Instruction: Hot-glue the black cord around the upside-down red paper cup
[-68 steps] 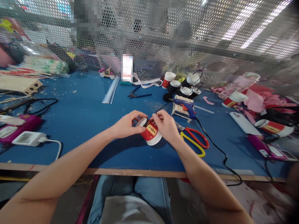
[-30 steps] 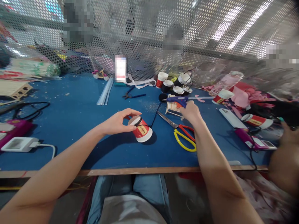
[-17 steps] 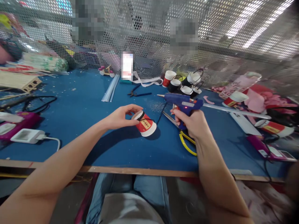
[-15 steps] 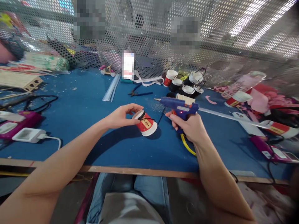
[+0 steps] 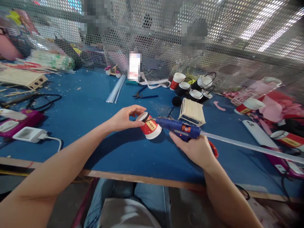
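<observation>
Left hand (image 5: 125, 119) holds a red paper cup (image 5: 151, 127), tilted mid-frame; the right hand (image 5: 196, 150) grips a blue hot-glue gun (image 5: 177, 126) aimed at it. Black cord (image 5: 145, 117) bands only the mouth end; most red wall is bare, unlike the black cups (image 5: 182, 90), upper right.

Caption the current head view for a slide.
Left hand holds a tilted red-and-white cup while the right hand points a blue glue gun at it over a blue tabletop.
</observation>
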Motion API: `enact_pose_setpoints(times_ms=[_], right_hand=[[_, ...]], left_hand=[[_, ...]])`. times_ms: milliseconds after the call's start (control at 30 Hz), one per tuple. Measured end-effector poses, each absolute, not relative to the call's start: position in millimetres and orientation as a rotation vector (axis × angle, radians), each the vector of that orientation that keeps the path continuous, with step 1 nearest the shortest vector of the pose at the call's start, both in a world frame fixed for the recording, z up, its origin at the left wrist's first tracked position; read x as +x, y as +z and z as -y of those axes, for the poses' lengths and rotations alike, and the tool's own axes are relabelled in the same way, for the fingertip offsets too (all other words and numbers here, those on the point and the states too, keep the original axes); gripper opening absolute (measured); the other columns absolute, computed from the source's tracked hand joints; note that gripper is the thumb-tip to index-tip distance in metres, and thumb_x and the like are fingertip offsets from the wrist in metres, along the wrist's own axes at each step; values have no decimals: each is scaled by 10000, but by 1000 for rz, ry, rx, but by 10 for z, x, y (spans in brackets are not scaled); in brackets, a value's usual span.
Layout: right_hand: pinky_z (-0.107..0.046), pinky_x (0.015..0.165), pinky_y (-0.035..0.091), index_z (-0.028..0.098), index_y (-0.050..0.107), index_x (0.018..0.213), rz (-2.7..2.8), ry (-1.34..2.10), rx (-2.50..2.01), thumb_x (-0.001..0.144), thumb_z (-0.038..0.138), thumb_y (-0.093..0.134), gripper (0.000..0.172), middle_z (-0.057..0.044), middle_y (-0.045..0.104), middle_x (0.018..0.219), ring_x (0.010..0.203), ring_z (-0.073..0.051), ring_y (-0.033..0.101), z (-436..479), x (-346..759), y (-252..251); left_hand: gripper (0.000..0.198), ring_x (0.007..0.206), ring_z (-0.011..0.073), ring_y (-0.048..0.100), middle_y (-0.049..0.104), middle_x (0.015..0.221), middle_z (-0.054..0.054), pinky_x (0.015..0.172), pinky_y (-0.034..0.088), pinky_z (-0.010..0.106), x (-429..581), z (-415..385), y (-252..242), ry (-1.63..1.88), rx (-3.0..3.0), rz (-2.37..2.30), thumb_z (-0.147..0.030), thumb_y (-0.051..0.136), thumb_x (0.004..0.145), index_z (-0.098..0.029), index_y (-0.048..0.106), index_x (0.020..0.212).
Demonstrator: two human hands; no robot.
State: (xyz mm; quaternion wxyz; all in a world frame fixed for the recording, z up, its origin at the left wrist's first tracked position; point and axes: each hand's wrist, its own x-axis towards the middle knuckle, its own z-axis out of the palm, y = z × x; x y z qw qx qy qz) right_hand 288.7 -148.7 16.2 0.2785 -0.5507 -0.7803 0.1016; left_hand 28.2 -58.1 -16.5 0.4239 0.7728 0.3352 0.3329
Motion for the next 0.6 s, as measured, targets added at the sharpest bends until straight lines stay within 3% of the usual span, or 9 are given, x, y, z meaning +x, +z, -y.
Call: enact_pose_setpoints(times_ms=[100,300,600], right_hand=[[-328,564,489,234,718,797,2150,209,-1473,776,254,533,188,27,385,345,551,-227,607,1487,2824,221],[-304,556,504,224,645,686,2026,278,-1473,773,250,545,134,-22,595,550,546,-183,596,1518,2628,314],[-295,500,461,224,630,670,2001,259,-1481,780,263,528,155,-14,584,535,483,-166,546,1552,2642,282]], left_hand=[[519,1023,201,602,635,1141,110,915,451,384,282,580,-177,849,1936,-829,-321,694,722,-167,519,1185],[524,1005,196,602,640,1129,115,906,449,373,294,601,-165,860,1943,-848,-324,698,716,-151,523,1178],[550,990,203,613,647,1113,123,888,452,374,306,608,-152,871,1939,-877,-331,705,702,-137,516,1181]])
